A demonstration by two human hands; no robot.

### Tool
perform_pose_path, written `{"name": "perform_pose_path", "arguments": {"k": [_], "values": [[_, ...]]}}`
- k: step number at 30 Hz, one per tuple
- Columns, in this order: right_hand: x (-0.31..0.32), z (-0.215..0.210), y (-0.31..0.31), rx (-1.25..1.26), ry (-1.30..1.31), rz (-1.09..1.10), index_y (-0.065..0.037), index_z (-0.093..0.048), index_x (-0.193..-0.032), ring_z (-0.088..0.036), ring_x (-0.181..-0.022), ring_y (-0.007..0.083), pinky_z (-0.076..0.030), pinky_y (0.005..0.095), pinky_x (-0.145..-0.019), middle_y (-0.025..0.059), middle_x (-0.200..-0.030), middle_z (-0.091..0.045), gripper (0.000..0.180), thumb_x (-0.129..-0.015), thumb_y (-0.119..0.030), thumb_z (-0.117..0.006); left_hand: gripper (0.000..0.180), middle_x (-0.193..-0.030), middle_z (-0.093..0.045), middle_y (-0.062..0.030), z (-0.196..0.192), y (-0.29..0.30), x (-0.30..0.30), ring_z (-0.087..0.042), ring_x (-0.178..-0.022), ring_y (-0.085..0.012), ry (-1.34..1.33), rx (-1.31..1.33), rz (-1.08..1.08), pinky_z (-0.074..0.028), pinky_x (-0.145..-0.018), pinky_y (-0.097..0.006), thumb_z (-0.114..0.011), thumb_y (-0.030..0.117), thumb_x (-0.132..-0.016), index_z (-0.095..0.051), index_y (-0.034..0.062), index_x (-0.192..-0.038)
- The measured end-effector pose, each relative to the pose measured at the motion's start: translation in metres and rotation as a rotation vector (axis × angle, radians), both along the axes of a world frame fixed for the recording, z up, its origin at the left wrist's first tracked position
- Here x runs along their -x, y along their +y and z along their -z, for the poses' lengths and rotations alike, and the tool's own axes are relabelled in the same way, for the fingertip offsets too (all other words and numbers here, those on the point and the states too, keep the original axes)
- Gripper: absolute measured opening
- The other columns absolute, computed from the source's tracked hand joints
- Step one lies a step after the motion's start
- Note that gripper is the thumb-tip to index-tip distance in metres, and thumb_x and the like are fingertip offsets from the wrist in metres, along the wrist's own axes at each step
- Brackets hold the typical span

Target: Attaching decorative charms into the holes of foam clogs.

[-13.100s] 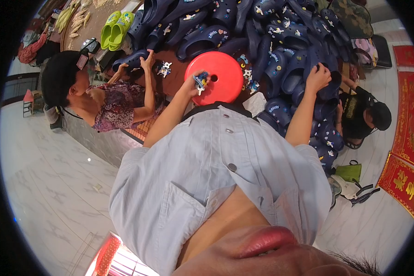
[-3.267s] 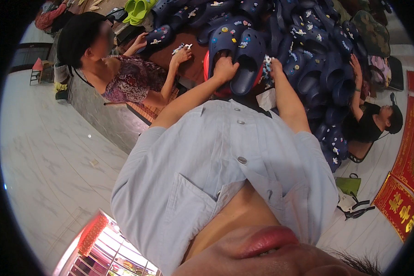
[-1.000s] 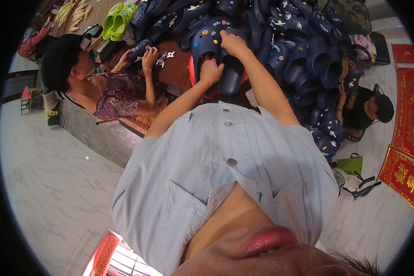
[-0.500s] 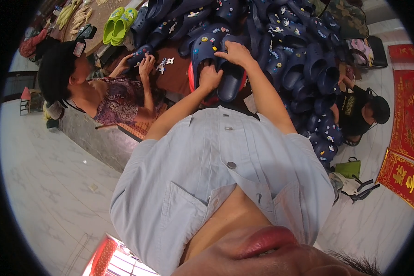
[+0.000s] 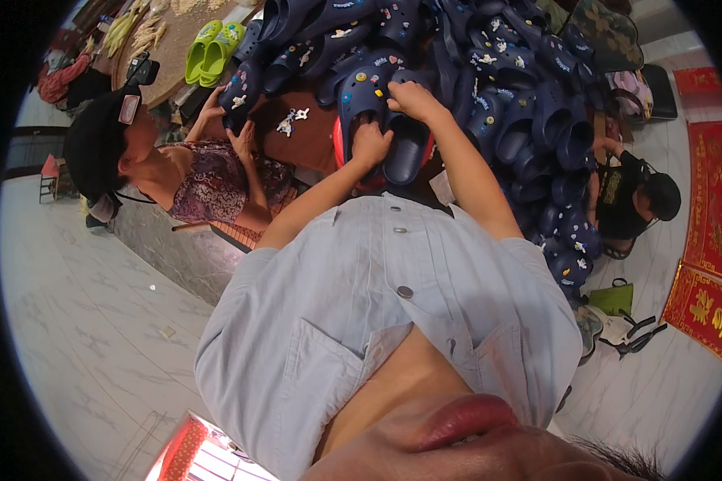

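A pair of navy clogs lies in front of me. The left clog [image 5: 363,92] carries small coloured charms on its upper. My left hand [image 5: 371,144] reaches into its foot opening, thumb outside and the other fingers partly hidden inside, gripping the shoe. Beside it is the right clog [image 5: 405,152], its insole showing. Across that clog's upper lies my right hand [image 5: 415,103], fingers bent and drawn together near the gap between the two shoes. Whatever they pinch is too small to make out. Something red [image 5: 338,143] shows under the pair.
Many navy clogs [image 5: 517,128] are heaped ahead and to the right. At left, a co-worker [image 5: 208,180] holds another navy clog [image 5: 242,90] by loose white charms [image 5: 292,120] on the brown tabletop [image 5: 297,148]. Green clogs [image 5: 215,52] stand farther back. Another person [image 5: 634,196] sits at right.
My right hand has drawn its fingers in from a wider spread over the right clog. My left hand stays in the left clog. The co-worker at left has raised and turned their clog.
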State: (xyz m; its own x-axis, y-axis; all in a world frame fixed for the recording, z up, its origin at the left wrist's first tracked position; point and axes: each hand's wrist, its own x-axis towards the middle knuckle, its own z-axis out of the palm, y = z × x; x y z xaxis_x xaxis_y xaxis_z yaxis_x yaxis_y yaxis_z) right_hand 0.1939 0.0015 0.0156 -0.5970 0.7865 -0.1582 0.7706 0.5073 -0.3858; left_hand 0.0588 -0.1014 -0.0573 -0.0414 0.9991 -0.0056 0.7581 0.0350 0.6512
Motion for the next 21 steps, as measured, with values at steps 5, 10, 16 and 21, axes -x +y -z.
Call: {"name": "perform_pose_path", "arguments": {"k": [5, 10, 16, 21], "values": [[-0.003, -0.005, 0.011, 0.025, -0.038, -0.055, -0.002, -0.054, -0.098, -0.059, -0.092, 0.0444, -0.047, 0.0489, -0.08, 0.027, -0.093, -0.062, 0.036, -0.079, -0.031, -0.065, 0.044, -0.102, -0.055, -0.0347, -0.023, -0.002, -0.004, -0.055, -0.096, -0.0459, -0.069, 0.157, 0.015, -0.044, -0.088, -0.049, -0.06, 0.03, -0.075, -0.059, -0.0106, -0.093], [0.016, -0.008, 0.01, 0.068, -0.166, -0.082, -0.001, -0.054, -0.104, -0.06, -0.097, 0.0418, -0.047, 0.049, -0.083, 0.0268, -0.101, -0.062, 0.037, -0.082, -0.029, -0.063, 0.043, -0.086, -0.059, -0.0324, 0.0, -0.002, -0.003, -0.059, -0.083, -0.0455, 0.005, -0.106, 0.007, -0.048, -0.078, -0.05, -0.06, 0.03, -0.075, -0.06, -0.0106, -0.089], [0.025, -0.003, -0.01, -0.143, -0.119, 0.042, -0.006, -0.043, -0.118, -0.063, -0.087, 0.0422, -0.05, 0.0503, -0.075, 0.0256, -0.092, -0.064, 0.036, -0.085, -0.015, -0.054, 0.041, -0.102, -0.054, -0.0367, -0.004, -0.005, -0.002, -0.057, -0.092, -0.0459, -0.022, 0.024, 0.009, -0.046, -0.084, -0.048, -0.06, 0.029, -0.076, -0.061, -0.0092, -0.092], [0.013, -0.008, -0.013, -0.138, -0.079, 0.031, -0.007, -0.044, -0.111, -0.062, -0.085, 0.0435, -0.048, 0.0525, -0.073, 0.026, -0.088, -0.063, 0.028, -0.084, -0.012, -0.052, 0.042, -0.108, -0.052, -0.0346, -0.02, -0.005, -0.004, -0.056, -0.093, -0.046, -0.046, 0.108, 0.046, -0.046, -0.085, -0.048, -0.062, 0.028, -0.076, -0.06, -0.0088, -0.096]]}}
